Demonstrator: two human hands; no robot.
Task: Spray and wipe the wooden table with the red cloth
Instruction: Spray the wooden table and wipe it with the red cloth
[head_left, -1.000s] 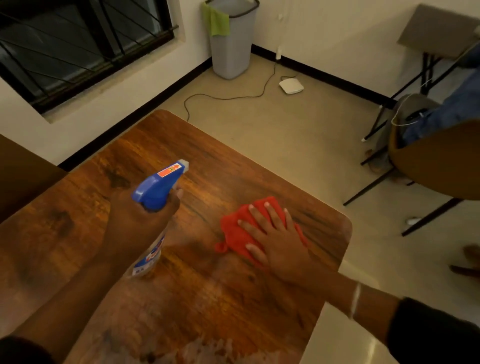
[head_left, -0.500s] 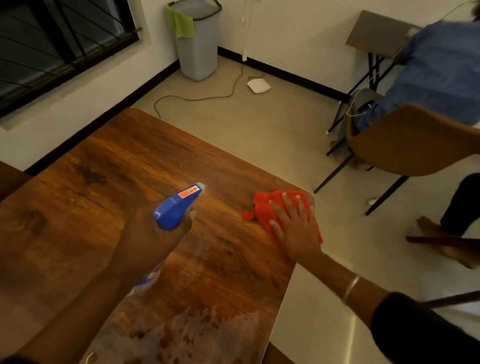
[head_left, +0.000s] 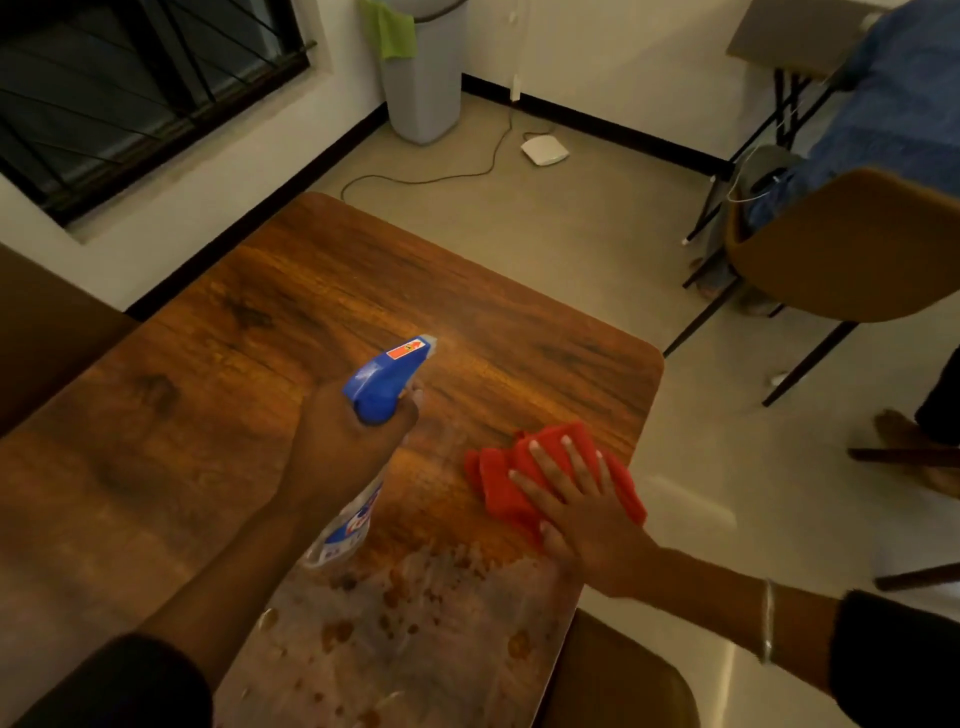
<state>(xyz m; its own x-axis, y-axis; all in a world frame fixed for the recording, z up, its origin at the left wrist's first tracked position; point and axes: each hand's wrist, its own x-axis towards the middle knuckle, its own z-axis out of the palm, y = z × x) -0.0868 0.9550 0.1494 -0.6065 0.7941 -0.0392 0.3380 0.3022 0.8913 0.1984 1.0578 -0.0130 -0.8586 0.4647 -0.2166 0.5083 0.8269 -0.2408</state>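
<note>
Near the table (head_left: 291, 332) edge, right hand (head_left: 582, 499) (flat, fingers spread) has slid the red cloth (head_left: 498, 478) inward; left hand (head_left: 343, 452) grips the spray bottle (head_left: 384, 382).

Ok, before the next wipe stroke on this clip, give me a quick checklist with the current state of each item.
1. Red cloth lies flat on the wooden table: ok.
2. Right hand pressed on the cloth, fingers spread: ok.
3. Left hand grips the spray bottle, nozzle aimed over the tabletop: ok.
4. Cleaner already on the surface: ok, a wet, blotchy patch covers the near end.
5. Cloth has reached that patch: not ok, it sits just beyond it, near the right edge.
6. Liquid left in the bottle: cannot tell.
</note>
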